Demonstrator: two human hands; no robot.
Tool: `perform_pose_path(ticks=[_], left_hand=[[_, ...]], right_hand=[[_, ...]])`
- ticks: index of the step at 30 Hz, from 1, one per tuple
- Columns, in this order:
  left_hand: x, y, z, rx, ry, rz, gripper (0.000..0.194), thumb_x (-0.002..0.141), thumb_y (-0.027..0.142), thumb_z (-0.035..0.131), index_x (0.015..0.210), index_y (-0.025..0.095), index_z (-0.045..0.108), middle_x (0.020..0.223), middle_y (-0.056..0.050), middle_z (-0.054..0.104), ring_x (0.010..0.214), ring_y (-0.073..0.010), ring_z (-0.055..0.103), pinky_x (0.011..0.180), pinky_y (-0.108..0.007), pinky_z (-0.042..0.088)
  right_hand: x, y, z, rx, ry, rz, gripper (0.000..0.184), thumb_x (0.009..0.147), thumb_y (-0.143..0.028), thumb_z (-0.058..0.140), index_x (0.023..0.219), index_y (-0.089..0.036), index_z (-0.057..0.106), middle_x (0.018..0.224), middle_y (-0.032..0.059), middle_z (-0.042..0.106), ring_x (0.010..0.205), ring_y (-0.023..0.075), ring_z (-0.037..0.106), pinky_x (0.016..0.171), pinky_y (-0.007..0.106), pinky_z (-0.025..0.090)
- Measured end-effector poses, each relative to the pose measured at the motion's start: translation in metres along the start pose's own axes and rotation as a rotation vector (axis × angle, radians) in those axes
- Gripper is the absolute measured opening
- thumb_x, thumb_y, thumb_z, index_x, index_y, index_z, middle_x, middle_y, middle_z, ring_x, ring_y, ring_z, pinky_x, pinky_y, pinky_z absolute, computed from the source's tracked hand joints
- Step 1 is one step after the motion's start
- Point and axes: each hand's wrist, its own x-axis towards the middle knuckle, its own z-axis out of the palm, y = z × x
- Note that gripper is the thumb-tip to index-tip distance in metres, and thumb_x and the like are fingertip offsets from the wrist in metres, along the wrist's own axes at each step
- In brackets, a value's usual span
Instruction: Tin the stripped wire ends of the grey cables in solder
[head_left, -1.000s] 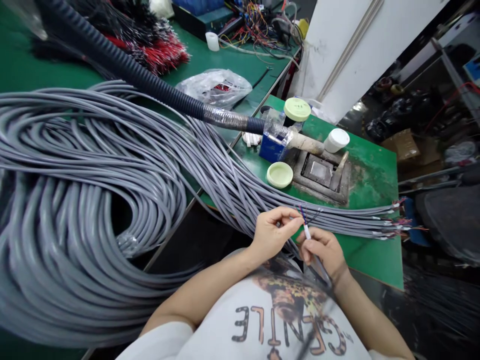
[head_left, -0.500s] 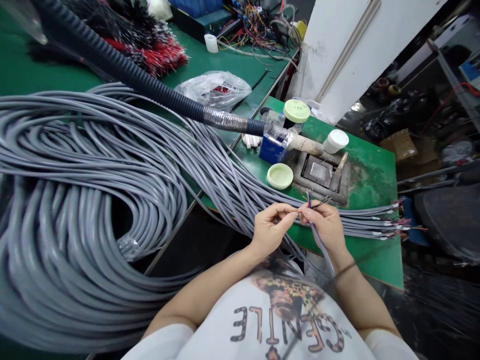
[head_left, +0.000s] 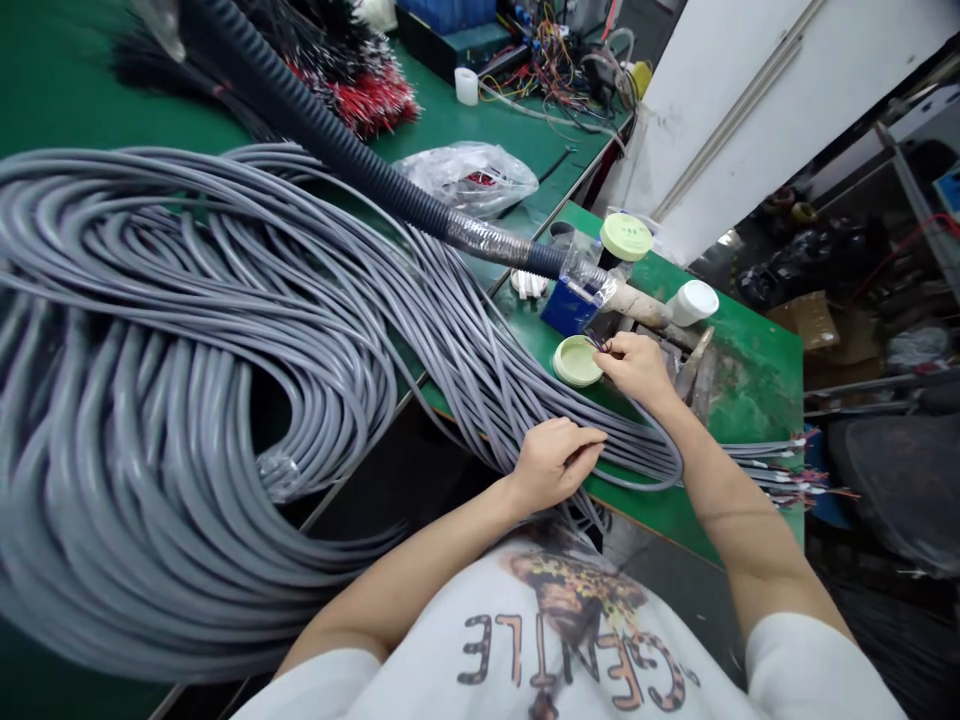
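Observation:
My right hand (head_left: 636, 368) is closed around the end of a grey cable (head_left: 675, 462), which loops back below the wrist. Thin coloured wires (head_left: 597, 342) poke out past its fingertips, over the rim of a shallow pale-green dish (head_left: 576, 362). Whether the wire tips touch what is in the dish cannot be made out. Lower down, my left hand (head_left: 553, 462) hovers by the bundle of grey cables (head_left: 480, 370), thumb and forefinger slightly apart with nothing visible between them. Behind the right hand, a soldering pot (head_left: 686, 350) is partly hidden.
A ribbed black hose (head_left: 360, 165) crosses above the bench towards a blue box (head_left: 570, 305). A white tub (head_left: 691, 302) and a green-lidded jar (head_left: 626, 237) stand behind. Coiled grey cables (head_left: 150, 400) fill the left. Stripped cable ends (head_left: 806, 475) lie at the right edge.
My hands have parted. The right hand has moved forward with the cable end to the pale-green dish; the left hand has let go of the wires and stays near the cables.

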Motion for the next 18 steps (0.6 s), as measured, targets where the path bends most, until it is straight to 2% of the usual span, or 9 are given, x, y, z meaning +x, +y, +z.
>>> perform_pose_path(ticks=[5,10,14,18], left_hand=[[0.000,0.000,-0.001,0.001,0.005,0.022,0.011,0.087,0.018,0.056,0.095,0.017,0.064,0.069,-0.002,0.067,0.057,-0.0109,0.053,0.059,-0.025,0.043],[0.003,0.001,-0.003,0.000,-0.003,0.041,0.012,0.087,0.017,0.055,0.094,0.016,0.064,0.068,-0.002,0.067,0.057,-0.0114,0.054,0.059,-0.026,0.042],[0.002,0.001,-0.004,-0.005,-0.013,0.020,0.012,0.087,0.018,0.054,0.093,0.017,0.065,0.068,-0.002,0.067,0.057,-0.0115,0.055,0.060,-0.026,0.043],[0.000,0.000,-0.004,-0.015,-0.022,0.000,0.013,0.088,0.020,0.054,0.093,0.017,0.065,0.067,-0.002,0.066,0.056,-0.0115,0.055,0.059,-0.026,0.043]], right_hand=[[0.010,0.002,0.008,-0.163,-0.058,-0.015,0.020,0.070,-0.025,0.052,0.053,-0.017,0.059,0.060,0.0017,0.053,0.058,0.0133,0.044,0.056,0.028,0.026],[0.013,0.002,0.011,-0.197,-0.062,-0.037,0.021,0.070,-0.025,0.052,0.052,-0.017,0.058,0.059,0.0022,0.053,0.058,0.0133,0.043,0.055,0.028,0.025],[0.005,0.004,-0.008,-0.131,0.006,-0.040,0.021,0.071,-0.027,0.053,0.054,-0.016,0.061,0.058,0.0018,0.054,0.057,0.0129,0.045,0.055,0.027,0.028],[-0.014,0.035,-0.040,-0.083,0.174,0.048,0.023,0.073,-0.033,0.057,0.060,-0.015,0.065,0.058,0.0012,0.056,0.056,0.0125,0.047,0.054,0.026,0.031]])
